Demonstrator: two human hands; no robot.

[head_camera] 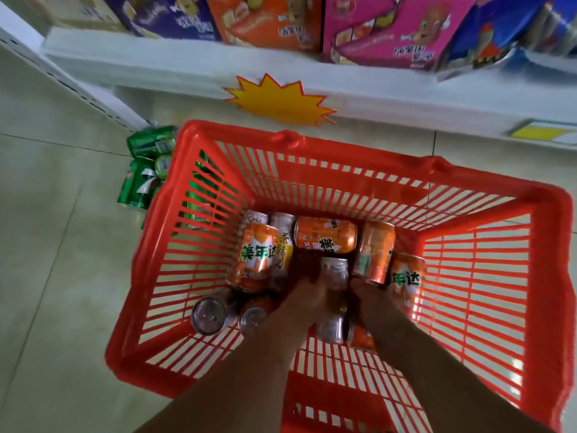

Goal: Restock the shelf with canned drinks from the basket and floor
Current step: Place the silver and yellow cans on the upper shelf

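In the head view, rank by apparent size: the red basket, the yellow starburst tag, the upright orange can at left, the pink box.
1. red basket
2. pink box, though cut off by the frame
3. yellow starburst tag
4. orange can

Both hands reach down into a red plastic basket (199, 245) on the tiled floor (56, 276). The left hand (304, 296) and right hand (363, 293) flank a silver can (334, 271); blur hides whether either actually grips it. Orange cans (257, 256) lie around them. Green cans (146, 170) sit on the floor beside the basket's left wall, below a white shelf (175, 67) bearing a yellow starburst tag (281, 100).
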